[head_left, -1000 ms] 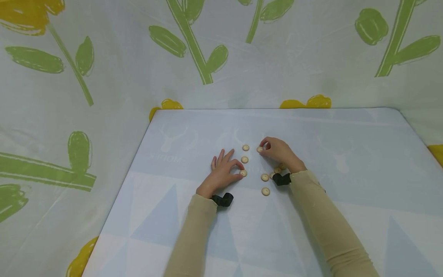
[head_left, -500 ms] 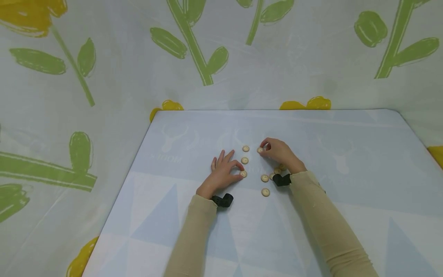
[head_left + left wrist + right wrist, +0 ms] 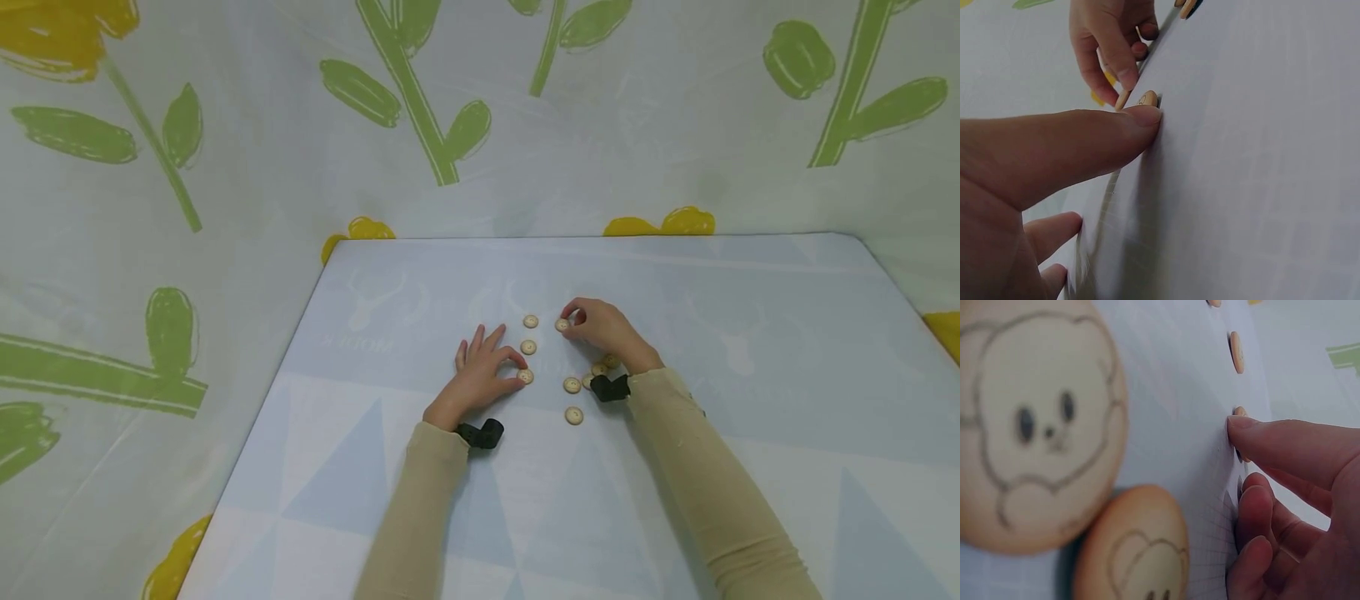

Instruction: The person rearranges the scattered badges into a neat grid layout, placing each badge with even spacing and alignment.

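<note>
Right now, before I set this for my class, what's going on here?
At a blue-and-white patterned tabletop, a person's left hand pinches a round, tan, wood-looking disc; two matching discs lie in line beyond it. The right hand pinches another disc, beside but apart from the farther of those. More discs lie near that hand; the right wrist view shows drawn animal faces on two.

Blue-white patterned tabletop (image 3: 795,367); round tan discs (image 3: 573,415) lying on it, some perhaps touching.

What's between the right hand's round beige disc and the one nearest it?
Only bare pale-blue tabletop separates that disc from its neighbour in the head view.
</note>
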`<state>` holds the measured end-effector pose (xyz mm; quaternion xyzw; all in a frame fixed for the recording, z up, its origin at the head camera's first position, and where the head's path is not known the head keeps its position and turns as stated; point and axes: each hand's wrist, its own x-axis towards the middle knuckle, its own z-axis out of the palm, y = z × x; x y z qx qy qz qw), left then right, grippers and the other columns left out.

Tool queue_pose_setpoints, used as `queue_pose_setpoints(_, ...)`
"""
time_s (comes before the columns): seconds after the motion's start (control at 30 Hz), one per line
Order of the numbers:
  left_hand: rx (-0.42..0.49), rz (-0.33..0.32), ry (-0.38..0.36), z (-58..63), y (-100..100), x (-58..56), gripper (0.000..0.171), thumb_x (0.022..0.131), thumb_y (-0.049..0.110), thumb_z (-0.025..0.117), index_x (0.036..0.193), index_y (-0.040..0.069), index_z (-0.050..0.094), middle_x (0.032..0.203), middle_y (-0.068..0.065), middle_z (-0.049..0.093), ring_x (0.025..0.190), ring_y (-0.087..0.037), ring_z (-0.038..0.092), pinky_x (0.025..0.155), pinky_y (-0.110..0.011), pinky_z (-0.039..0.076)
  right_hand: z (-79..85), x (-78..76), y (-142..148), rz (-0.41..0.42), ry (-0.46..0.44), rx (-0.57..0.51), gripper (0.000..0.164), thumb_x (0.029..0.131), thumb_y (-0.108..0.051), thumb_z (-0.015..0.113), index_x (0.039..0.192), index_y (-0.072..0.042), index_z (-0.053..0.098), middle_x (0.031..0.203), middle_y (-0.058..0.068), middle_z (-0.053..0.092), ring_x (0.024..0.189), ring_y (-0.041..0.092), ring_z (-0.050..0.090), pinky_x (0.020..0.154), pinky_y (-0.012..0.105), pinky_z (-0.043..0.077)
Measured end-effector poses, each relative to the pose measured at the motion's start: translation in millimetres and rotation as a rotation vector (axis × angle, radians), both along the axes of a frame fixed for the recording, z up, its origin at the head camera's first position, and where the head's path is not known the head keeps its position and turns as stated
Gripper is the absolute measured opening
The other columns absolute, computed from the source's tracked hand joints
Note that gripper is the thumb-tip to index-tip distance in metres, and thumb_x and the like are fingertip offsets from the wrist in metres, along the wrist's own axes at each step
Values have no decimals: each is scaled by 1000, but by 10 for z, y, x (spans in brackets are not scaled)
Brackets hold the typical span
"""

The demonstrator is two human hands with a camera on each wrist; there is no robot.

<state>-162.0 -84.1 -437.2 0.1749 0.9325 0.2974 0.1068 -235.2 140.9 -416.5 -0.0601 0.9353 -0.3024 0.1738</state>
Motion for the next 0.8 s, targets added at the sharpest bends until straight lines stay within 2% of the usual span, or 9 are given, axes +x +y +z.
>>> queue_pose_setpoints(0.8,17,-8,7,9,-13,11,15,79,36,65,92,29,61,148,-4,13,134,-29,-9,100,-52,-7,-5,9,-4,27,33,6,24,83,-25,62,105,-16,57,87,8,51,78,24,46,64,33,37)
